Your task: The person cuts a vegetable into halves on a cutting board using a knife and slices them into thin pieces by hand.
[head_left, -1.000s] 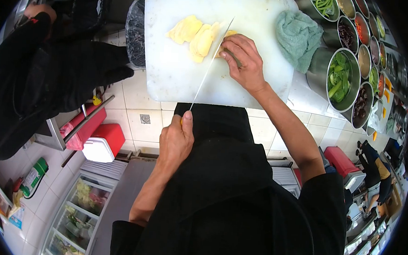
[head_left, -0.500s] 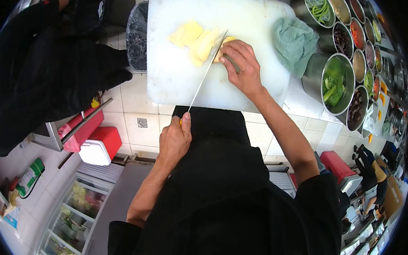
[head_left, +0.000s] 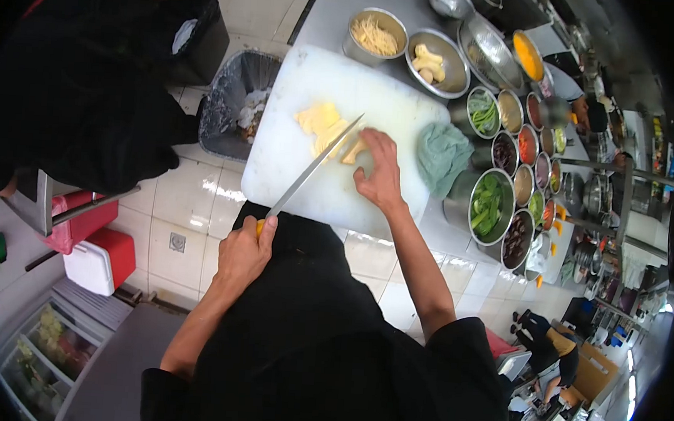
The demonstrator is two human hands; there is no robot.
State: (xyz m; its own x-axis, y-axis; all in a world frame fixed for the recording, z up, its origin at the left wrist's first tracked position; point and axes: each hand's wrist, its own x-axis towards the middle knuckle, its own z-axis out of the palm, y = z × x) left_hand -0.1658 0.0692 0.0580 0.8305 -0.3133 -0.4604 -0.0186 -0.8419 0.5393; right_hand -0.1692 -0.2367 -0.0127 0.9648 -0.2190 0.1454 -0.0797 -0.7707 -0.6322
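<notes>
My left hand [head_left: 243, 257] is closed around the yellow handle of a long knife [head_left: 302, 179], its blade slanting up across the white cutting board [head_left: 338, 64]. Near the blade's tip lies a cut piece of what looks like peeled ginger [head_left: 353, 151]. My right hand [head_left: 382, 173] is beside this piece, thumb apart from the fingers. The fingertips are at its upper edge; whether they touch it I cannot tell. Flat, pale yellow ginger slices [head_left: 319, 120] lie overlapping on the other side of the blade.
A crumpled green cloth [head_left: 442, 161] lies at the board's right edge. Beyond stand a pot of pale shreds [head_left: 375, 34], a bowl of ginger chunks [head_left: 439, 62] and several ingredient pots, including leafy greens [head_left: 487, 206]. A lined bin [head_left: 226, 126] and a person in black [head_left: 82, 94] are left.
The view has tilted and shifted, showing more of the far counter. My right hand has loosened from the ginger piece, its fingers spreading. The knife stays in my left hand.
</notes>
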